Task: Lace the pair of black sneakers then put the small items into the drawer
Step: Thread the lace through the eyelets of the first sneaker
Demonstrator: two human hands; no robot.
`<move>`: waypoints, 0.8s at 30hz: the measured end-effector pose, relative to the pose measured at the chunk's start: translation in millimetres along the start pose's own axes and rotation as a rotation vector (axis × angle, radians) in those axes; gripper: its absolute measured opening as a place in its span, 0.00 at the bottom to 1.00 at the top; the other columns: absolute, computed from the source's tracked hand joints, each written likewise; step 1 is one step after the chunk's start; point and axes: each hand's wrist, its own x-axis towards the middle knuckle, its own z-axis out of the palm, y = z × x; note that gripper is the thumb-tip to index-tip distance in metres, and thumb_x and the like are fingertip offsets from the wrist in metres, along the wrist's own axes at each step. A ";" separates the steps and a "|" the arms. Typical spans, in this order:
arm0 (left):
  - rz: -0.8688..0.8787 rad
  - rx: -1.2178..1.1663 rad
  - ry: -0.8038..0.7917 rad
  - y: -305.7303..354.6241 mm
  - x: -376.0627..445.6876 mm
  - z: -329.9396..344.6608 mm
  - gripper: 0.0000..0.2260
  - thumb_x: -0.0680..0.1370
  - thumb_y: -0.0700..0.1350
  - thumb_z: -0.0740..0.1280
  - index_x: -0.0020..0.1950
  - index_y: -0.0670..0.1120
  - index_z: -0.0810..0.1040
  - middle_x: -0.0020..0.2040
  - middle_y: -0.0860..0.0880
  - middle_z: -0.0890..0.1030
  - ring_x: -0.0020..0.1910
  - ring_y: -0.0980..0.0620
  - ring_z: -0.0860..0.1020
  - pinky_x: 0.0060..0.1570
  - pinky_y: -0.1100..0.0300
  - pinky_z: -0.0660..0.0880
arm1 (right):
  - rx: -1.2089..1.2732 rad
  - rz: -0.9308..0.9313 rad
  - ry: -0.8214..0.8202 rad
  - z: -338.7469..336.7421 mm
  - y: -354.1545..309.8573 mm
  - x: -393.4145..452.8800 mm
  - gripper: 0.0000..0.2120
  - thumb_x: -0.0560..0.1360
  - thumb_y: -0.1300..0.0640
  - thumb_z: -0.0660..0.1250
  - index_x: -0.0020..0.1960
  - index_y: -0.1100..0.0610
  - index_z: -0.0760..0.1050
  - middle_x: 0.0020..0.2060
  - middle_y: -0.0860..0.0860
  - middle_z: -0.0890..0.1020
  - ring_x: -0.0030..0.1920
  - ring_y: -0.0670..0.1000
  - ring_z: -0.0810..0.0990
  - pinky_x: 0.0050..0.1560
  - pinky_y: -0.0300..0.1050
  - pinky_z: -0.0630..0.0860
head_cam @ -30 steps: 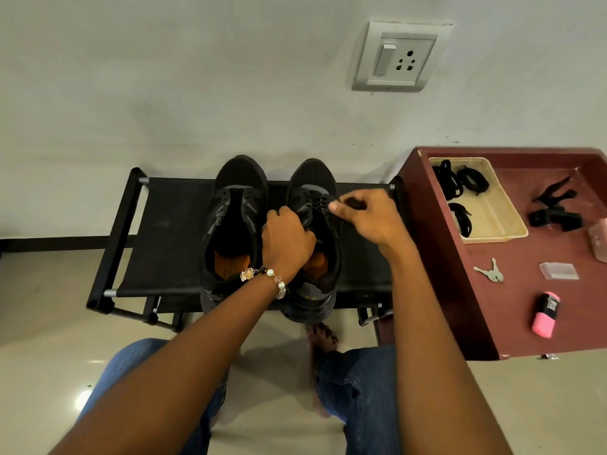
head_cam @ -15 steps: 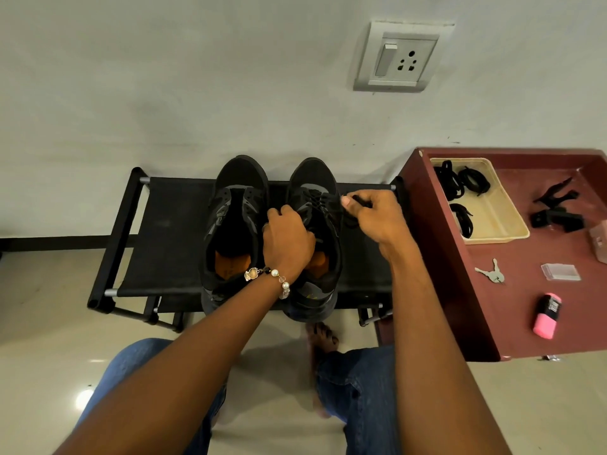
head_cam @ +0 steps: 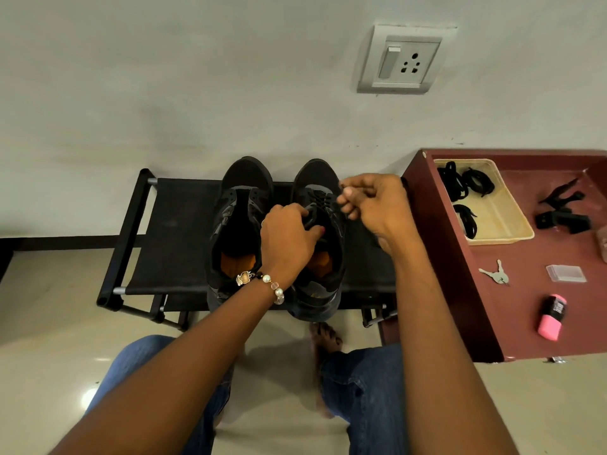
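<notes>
Two black sneakers stand side by side on a black fabric rack (head_cam: 177, 231). The left sneaker (head_cam: 241, 205) has an open, unlaced throat. The right sneaker (head_cam: 315, 178) shows crossed black lace near its toe. My left hand (head_cam: 289, 241) grips the right sneaker at the tongue and eyelets. My right hand (head_cam: 372, 205) hovers just right of that shoe, fingers curled, pinching a dark lace end at its fingertips. On the maroon top (head_cam: 460, 244) to the right lie keys (head_cam: 496, 277), a clear plastic case (head_cam: 566, 274) and a pink-and-black item (head_cam: 551, 318).
A beige tray (head_cam: 502, 221) with several coiled black laces sits at the back of the maroon top, with black clips (head_cam: 561, 208) beside it. A wall with a socket plate (head_cam: 402, 59) is close behind the rack. My knees and a bare foot are below.
My right hand has lifted slightly up and away from the right sneaker with the lace end. My left hand has stayed on the shoe's tongue.
</notes>
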 end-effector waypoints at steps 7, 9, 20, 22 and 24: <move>0.034 0.017 0.043 2.7 -3.4 -7.0 0.10 0.75 0.50 0.70 0.54 0.50 0.84 0.46 0.49 0.84 0.48 0.49 0.80 0.41 0.61 0.71 | -0.341 -0.104 -0.029 18.2 7.2 -0.6 0.05 0.72 0.61 0.75 0.48 0.57 0.85 0.42 0.52 0.85 0.42 0.43 0.80 0.44 0.26 0.72; 0.011 -0.012 0.040 1.7 -1.2 -9.2 0.10 0.75 0.50 0.70 0.55 0.51 0.84 0.48 0.48 0.84 0.50 0.48 0.80 0.45 0.59 0.75 | -0.370 -0.086 -0.043 22.1 7.7 -0.4 0.05 0.72 0.61 0.75 0.48 0.57 0.85 0.43 0.53 0.85 0.45 0.46 0.81 0.48 0.32 0.75; -0.077 -0.103 -0.050 -2.0 9.0 -18.6 0.13 0.73 0.52 0.74 0.56 0.51 0.83 0.52 0.50 0.84 0.55 0.50 0.79 0.51 0.57 0.76 | -0.291 0.044 -0.028 41.0 12.2 4.8 0.03 0.69 0.64 0.77 0.40 0.58 0.84 0.37 0.53 0.84 0.43 0.47 0.83 0.49 0.42 0.80; -0.078 -0.123 -0.096 -1.7 10.7 -20.7 0.13 0.72 0.51 0.75 0.55 0.51 0.84 0.51 0.50 0.84 0.53 0.50 0.80 0.52 0.55 0.77 | -0.235 0.062 -0.031 40.2 13.5 3.8 0.03 0.68 0.64 0.77 0.41 0.58 0.85 0.37 0.52 0.84 0.42 0.45 0.82 0.47 0.38 0.79; -0.074 -0.179 -0.178 -4.0 15.3 -24.1 0.12 0.72 0.51 0.75 0.53 0.50 0.84 0.47 0.51 0.84 0.50 0.52 0.80 0.54 0.53 0.78 | -0.177 0.081 -0.028 39.1 14.9 2.9 0.04 0.68 0.63 0.78 0.41 0.57 0.85 0.37 0.51 0.85 0.43 0.45 0.82 0.46 0.37 0.79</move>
